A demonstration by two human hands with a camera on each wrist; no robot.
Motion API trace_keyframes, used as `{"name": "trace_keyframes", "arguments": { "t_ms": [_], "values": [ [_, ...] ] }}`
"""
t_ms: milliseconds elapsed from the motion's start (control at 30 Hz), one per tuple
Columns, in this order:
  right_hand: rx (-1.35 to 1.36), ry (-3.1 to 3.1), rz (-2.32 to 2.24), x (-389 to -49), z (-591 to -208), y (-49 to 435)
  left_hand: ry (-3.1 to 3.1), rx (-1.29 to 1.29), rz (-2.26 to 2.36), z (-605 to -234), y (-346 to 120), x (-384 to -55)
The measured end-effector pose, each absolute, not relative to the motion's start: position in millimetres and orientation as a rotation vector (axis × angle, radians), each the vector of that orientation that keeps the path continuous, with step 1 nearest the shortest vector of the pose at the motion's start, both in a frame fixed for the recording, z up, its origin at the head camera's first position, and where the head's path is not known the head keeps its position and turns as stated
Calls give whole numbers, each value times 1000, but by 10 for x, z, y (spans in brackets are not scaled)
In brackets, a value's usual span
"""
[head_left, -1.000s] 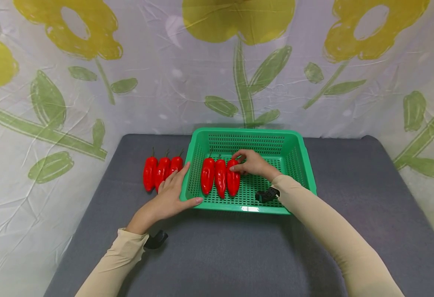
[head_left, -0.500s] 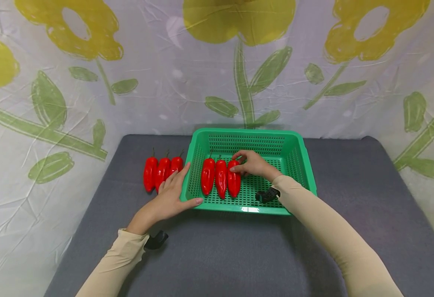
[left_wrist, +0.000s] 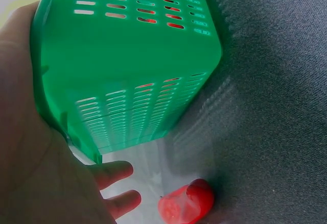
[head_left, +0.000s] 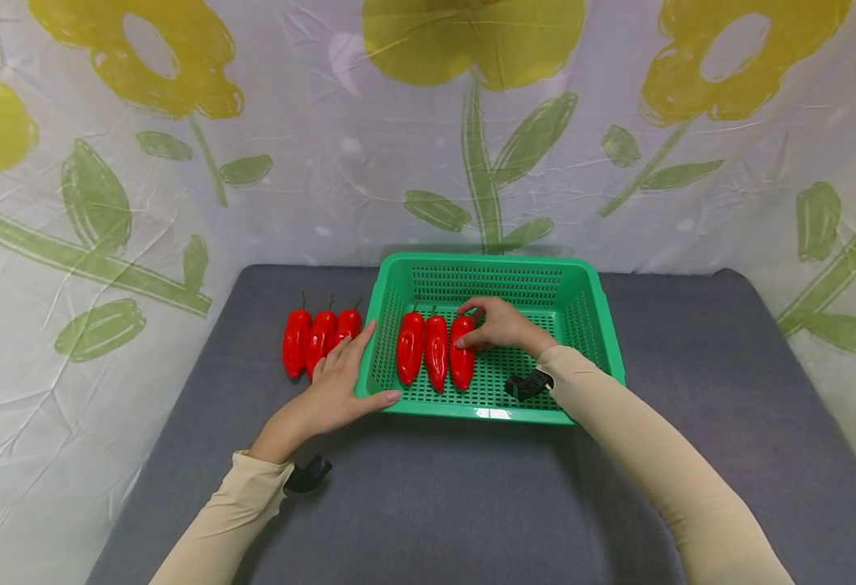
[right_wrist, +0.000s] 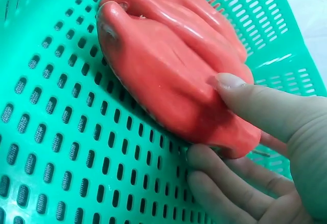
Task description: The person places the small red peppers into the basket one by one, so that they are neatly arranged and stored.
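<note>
Three shiny red chili peppers lie side by side in a green plastic basket (head_left: 493,413). My right hand (head_left: 502,323) is at the upper part of the rightmost chili pepper (head_left: 462,370). In the right wrist view, the thumb (right_wrist: 240,88) presses on its skin and the curled fingers (right_wrist: 219,170) sit at its near side. The middle pepper (head_left: 436,349) and the left pepper (head_left: 410,349) lie close beside it. My left hand (head_left: 331,390) rests on the basket's left rim, fingers spread, thumb over the front corner. In the left wrist view two fingertips (left_wrist: 122,203) extend past the rim.
Left of the basket, three more red chili peppers (head_left: 296,343) lie in a row on the dark grey tabletop (head_left: 428,496), the nearest partly hidden by the left hand. A white curtain (head_left: 310,219) with printed yellow flowers hangs behind and around the table.
The right thumb has slid slightly down along the rightmost pepper. The left hand, basket and other peppers have stayed in place.
</note>
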State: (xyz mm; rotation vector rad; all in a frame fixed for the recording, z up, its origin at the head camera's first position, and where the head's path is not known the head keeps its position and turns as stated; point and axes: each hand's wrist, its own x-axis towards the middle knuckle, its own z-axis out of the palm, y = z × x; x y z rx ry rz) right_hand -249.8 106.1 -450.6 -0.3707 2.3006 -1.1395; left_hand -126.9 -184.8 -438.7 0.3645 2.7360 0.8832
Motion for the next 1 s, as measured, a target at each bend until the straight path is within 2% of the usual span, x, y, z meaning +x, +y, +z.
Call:
{"name": "trace_keyframes", "arguments": {
  "t_ms": [1000],
  "values": [
    [-464, 2384, -1005, -2533, -4456, 1134, 2743, 366, 877, -4376, -1843, -1261]
  ]
}}
